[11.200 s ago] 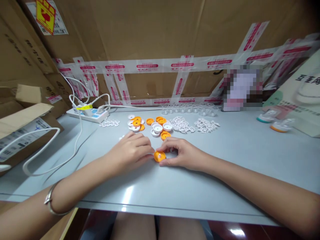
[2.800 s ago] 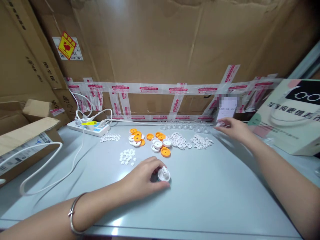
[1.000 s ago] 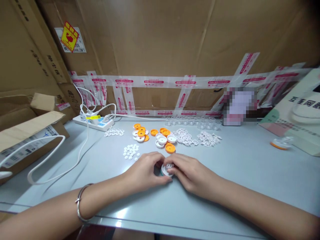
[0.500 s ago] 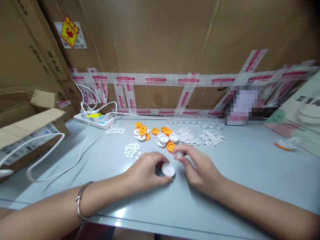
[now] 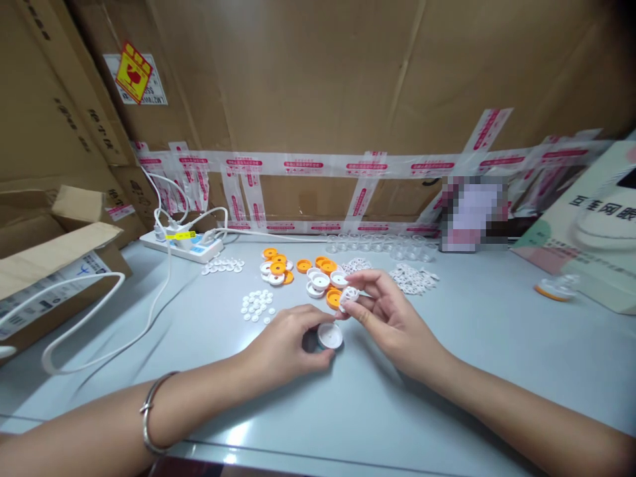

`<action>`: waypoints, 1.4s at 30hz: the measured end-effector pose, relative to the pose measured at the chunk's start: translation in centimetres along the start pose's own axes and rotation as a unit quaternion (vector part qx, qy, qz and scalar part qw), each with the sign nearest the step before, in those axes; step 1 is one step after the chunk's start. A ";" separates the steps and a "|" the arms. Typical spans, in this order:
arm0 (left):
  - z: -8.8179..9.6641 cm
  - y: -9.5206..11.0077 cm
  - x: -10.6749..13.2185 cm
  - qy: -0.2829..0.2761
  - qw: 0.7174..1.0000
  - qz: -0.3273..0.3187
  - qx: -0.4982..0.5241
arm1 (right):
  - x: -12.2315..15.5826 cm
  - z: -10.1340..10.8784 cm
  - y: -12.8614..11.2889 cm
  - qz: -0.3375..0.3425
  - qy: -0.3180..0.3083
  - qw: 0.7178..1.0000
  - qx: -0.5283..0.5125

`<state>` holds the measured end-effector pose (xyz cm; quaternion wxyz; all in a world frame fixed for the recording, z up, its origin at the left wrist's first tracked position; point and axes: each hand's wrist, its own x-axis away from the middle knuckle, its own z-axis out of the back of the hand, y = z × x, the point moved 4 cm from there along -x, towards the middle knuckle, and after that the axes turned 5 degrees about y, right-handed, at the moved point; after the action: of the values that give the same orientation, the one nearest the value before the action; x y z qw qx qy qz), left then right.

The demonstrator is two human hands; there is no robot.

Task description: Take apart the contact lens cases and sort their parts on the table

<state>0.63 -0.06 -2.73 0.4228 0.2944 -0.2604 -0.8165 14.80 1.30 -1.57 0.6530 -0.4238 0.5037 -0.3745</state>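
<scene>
My left hand (image 5: 283, 341) is curled around a shallow white round cap (image 5: 330, 337) on the table, thumb at its near side and fingers at the far side. The cap's hollow face is turned up. Just above and right of it, my right hand (image 5: 395, 321) pinches a small white openwork plastic piece (image 5: 349, 299) between thumb and fingers. Behind that piece lie orange caps (image 5: 304, 266) and white caps (image 5: 315, 289) in a loose cluster. Small white discs (image 5: 257, 301) are spread beyond my left hand.
White openwork pieces (image 5: 413, 278) lie heaped behind my right hand. Clear plastic cups (image 5: 370, 242) line the back by a cardboard box (image 5: 298, 79). At left are a power strip (image 5: 183, 246), white cable and open carton (image 5: 54, 265). An orange-based part (image 5: 555, 289) sits at right.
My right hand has turned and the white openwork piece in it now shows clearly, where it was blurred before. My left hand still holds the cap. The whole view has shifted slightly.
</scene>
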 end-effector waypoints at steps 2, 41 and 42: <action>0.2 0.0 -0.1 0.001 1.000 -0.013 0.007 | -0.1 0.0 -0.1 -0.022 -0.005 0.999 -0.023; 2.5 4.6 0.3 0.198 0.857 -0.372 -0.298 | 0.0 0.6 -1.7 -0.013 0.005 0.998 0.055; 2.4 4.6 0.3 0.200 0.852 -0.376 -0.305 | -0.1 0.6 -1.6 -0.014 0.012 0.999 0.051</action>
<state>1.32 -2.25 1.95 0.1950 0.3828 0.2223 -0.8752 15.25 0.90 -0.02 0.6626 -0.3924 0.4853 -0.4141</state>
